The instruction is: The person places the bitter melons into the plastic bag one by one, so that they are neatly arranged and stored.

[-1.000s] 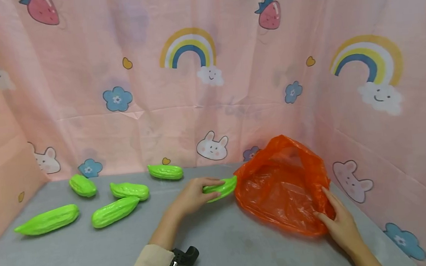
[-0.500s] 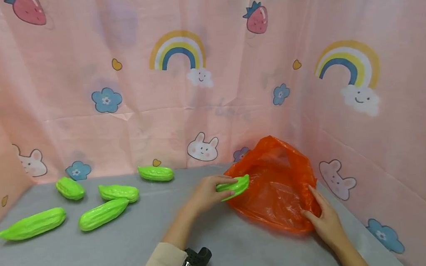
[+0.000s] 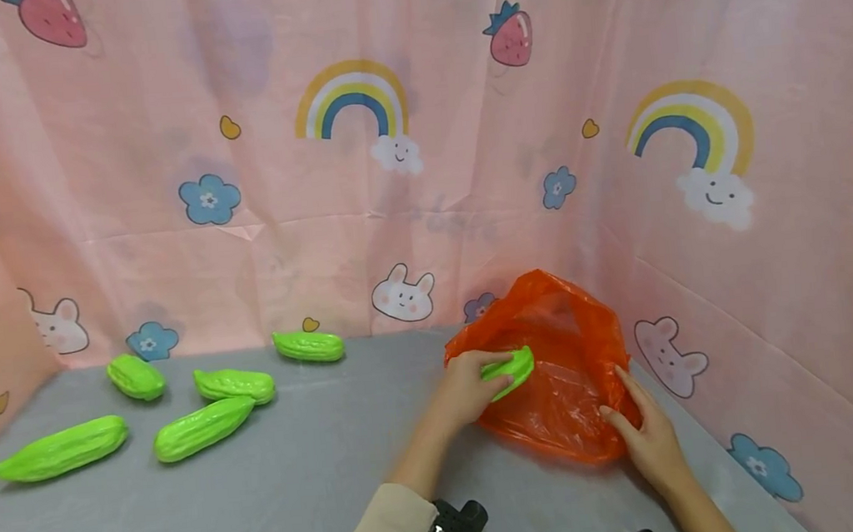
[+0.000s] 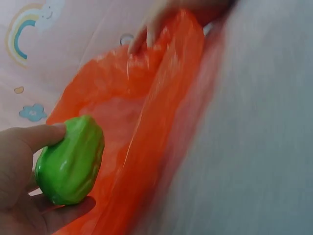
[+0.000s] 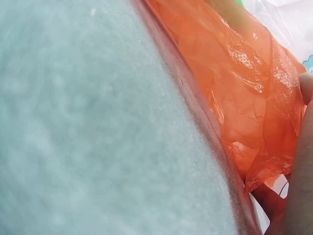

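R hand [image 3: 654, 440] pinches rt edge of orange bag [image 3: 568, 397]; L hand [image 3: 469, 388] grips green veg [image 3: 516, 371] at bag's open mouth, can't tell if inside. Five other veg [image 3: 205, 429] on grey tbl [image 3: 265, 512], off to left. Pink curtain [image 3: 306, 267] behind.

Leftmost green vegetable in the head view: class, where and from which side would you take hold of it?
Probably best gripped around the thicker body of the leftmost green vegetable, just right of its middle, from above: it lies flat on the grey table, tapering to a point leftward, with bare surface along both long sides.
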`<state>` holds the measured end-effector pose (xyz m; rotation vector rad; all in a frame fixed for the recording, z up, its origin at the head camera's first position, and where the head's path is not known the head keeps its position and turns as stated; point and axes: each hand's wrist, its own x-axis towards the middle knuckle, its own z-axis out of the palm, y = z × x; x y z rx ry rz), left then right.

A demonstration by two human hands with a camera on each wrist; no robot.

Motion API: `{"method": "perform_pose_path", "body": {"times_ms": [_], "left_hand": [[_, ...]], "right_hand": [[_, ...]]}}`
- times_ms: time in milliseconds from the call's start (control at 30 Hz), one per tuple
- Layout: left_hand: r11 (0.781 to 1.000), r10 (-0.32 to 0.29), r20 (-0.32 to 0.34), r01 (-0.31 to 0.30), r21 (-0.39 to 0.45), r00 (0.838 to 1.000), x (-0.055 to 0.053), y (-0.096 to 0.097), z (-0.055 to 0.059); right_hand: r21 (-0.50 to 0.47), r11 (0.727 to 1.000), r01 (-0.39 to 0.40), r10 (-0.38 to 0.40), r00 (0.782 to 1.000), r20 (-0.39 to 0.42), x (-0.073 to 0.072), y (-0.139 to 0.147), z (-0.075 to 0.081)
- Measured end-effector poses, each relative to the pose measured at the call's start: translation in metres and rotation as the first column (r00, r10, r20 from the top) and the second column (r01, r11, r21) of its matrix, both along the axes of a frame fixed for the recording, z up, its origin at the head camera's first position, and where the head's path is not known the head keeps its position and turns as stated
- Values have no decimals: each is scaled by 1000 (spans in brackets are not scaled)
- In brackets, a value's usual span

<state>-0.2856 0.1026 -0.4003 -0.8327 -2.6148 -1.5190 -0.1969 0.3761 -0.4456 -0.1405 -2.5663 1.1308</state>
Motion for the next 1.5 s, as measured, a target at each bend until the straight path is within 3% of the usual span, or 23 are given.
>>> {"method": "perform_pose_path", "body": {"times_ms": [167, 300, 433, 567, 733, 833, 900, 1000, 1200, 1400, 1500], "left_hand": [[994, 8, 77, -17, 107, 997, 5, 19, -9], [991, 21, 100, -34, 128, 995, 6, 22, -15], [993, 21, 116, -34, 116, 993, 6, 22, -20], [995, 18, 114, -29, 97, 993, 7, 25, -26], [998, 9, 94, -14, 55, 996, 9, 28, -32], [1000, 3, 61, -5, 26, 998, 8, 29, -34], [1000, 12, 30, -13, 1, 999, 5, 26, -33], [999, 42, -26, -43, -30, 999, -3, 18, -32], [998, 53, -44, -55, -25, 998, -14, 0, -25], [1000, 6, 0, -6, -22, 1000, -9, 2, -15], [1000, 21, -4, -21, -20, 1000, -3, 12, -14]], "right_hand": [[20, 1000, 6, -6, 1000, 3, -3, 0, 3], [9, 1000, -19, 19, 998, 52, -8, -2, 16], [110, 991, -69, 65, 997, 41, -18, 4, 32], [251, 963, -99, 90, 995, 48, -29, 12, 45], [356, 928, -111, 70, 990, 125, -29, 20, 61], [462, 883, -82, 48, 995, 84, -27, 25, 72], [488, 871, -60, 48, 998, 38, -27, 27, 79], [470, 880, -66, 81, 997, -13, -29, 26, 84], [391, 912, -122, 140, 990, -16, -34, 15, 86], [377, 923, -78, 98, 995, -35, -39, 7, 88], [378, 923, -67, 84, 996, -30, -40, 7, 89]]}}
